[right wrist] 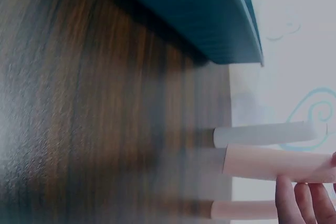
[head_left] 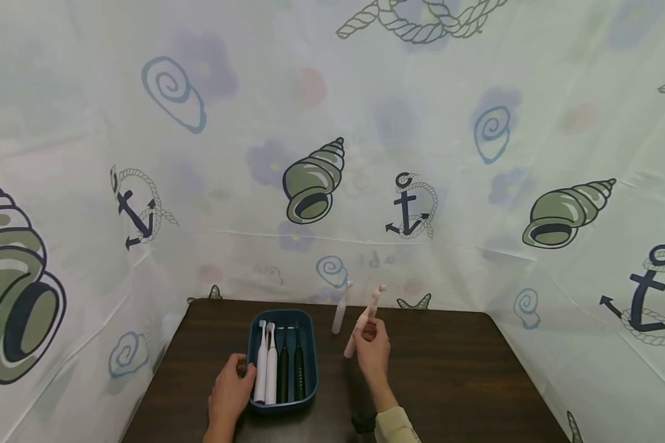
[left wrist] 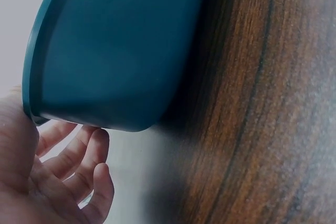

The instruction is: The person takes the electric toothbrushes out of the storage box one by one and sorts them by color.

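Note:
My right hand (head_left: 373,347) pinches a pink electric toothbrush (head_left: 357,332), tilted with its head up, above the table. In the right wrist view, the fingertips lie along the pink handle (right wrist: 252,161). Just beyond stand a white toothbrush (head_left: 339,317) and a second pink toothbrush (right wrist: 241,210), both upright; the held brush and hand mostly cover the latter in the head view. My left hand (head_left: 229,394) holds the left side of a dark blue tray (head_left: 312,357) at its rim, fingers curled by the outer wall (left wrist: 105,66). Two white toothbrushes (head_left: 271,372) and two dark ones (head_left: 299,372) lie inside.
The dark wood table (head_left: 449,375) extends under everything, with its far edge close behind the standing brushes. A pale cloth curtain (head_left: 421,123) printed with shells, anchors and flowers surrounds the table at the back and sides.

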A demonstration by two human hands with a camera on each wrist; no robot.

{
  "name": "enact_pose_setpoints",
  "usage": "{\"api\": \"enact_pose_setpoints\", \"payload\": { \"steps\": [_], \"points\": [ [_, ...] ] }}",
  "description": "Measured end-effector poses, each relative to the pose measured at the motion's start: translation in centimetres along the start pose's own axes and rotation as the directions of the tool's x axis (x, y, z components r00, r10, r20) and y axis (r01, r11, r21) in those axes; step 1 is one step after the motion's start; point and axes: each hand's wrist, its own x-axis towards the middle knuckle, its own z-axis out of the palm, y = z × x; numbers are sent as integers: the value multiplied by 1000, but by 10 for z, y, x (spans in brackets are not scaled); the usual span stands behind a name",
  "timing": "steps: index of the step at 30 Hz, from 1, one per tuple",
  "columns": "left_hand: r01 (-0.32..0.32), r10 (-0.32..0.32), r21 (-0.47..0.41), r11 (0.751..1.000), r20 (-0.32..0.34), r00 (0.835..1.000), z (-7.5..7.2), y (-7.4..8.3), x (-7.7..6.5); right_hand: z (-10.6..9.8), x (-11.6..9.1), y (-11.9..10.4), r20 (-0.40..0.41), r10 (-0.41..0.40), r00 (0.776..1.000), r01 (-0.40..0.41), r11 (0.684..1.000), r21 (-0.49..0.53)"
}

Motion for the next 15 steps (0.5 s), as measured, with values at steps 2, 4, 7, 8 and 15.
{"api": "enact_pose_setpoints", "payload": {
  "steps": [2,4,7,8,15],
  "points": [
    [-3,3,-2,1000,-1,1000,0,0,0,-2,1,3,-8,-7,1000,7,1000,0],
    [-7,7,1,1000,-4,1000,0,0,-1,-3,3,5,-16,-20,1000,20,1000,-1],
    [-7,7,3,1000,-7,1000,-1,0,-1,-6,6,7,-31,-41,999,40,999,-5],
    [-8,8,2,1000,-8,1000,-1,0,-1,-7,8,7,-36,-47,998,47,999,-10],
    [-4,4,-2,1000,-4,1000,-1,1,0,-12,22,16,-45,-30,999,28,999,-44]
  ]
}}
